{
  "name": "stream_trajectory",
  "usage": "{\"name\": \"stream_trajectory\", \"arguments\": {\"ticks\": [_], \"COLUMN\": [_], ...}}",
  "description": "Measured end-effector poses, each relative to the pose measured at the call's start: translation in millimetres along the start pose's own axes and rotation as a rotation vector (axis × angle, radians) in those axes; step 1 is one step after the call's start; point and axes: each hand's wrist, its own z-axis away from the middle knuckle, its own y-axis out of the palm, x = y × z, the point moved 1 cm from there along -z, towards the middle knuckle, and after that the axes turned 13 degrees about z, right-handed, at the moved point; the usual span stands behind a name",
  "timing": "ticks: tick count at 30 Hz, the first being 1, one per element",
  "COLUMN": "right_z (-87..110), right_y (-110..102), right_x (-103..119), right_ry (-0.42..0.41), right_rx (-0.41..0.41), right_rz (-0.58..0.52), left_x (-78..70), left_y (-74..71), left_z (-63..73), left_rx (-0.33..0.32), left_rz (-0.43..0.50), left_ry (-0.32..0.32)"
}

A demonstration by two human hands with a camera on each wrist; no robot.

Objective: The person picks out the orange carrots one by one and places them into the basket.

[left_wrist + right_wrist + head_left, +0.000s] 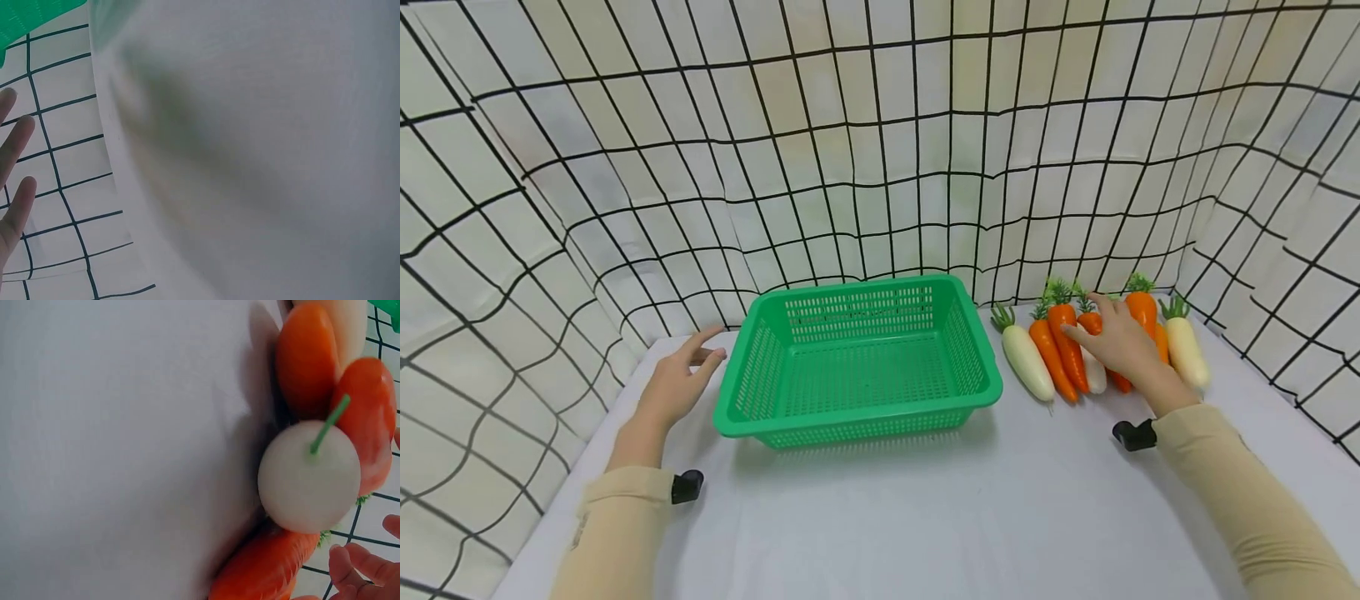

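Observation:
My right hand [1118, 340] is over a row of carrots and white radishes, thumb and fingers spread apart. Below and beside it lie an orange carrot [1067, 346] and a short white vegetable [1093, 372], partly covered by the hand. In the right wrist view, that white vegetable [309, 478] shows a round end with a thin green stem; the fingertips [369, 562] are past it, gripping nothing visible. My left hand [673, 379] is beside the left rim of a green plastic basket [857, 423], fingers loosely bent and holding nothing. The basket holds nothing.
A white radish [1028, 362] lies at the row's left end, near the basket; another white radish [1187, 354] lies at its right end. A black grid net [895, 150] over white cloth encloses the white table [880, 525] at the back and sides.

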Motion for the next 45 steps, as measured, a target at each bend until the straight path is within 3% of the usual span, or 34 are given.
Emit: {"name": "stream_trajectory", "arguments": {"ticks": [5,20,30,45], "right_z": [-2.2,-2.6,-2.4,-7.9], "right_y": [6,11,6,9], "right_x": [4,20,21,22], "right_ry": [0.003,-0.055,-0.040,-0.026], "right_rx": [0.038,0.028,0.041,0.041], "right_rz": [0.010,-0.034,-0.112,-0.069], "left_x": [-2.6,-9.9,-8.6,-6.3], "left_y": [4.3,8.0,7.5,10.0], "left_z": [0.2,-1.2,-0.6,0.0], "left_rx": [0.041,0.140,0.154,0.150], "left_rz": [0.032,0.065,0.051,0.063], "left_ry": [0.003,0.058,0.069,0.058]}}
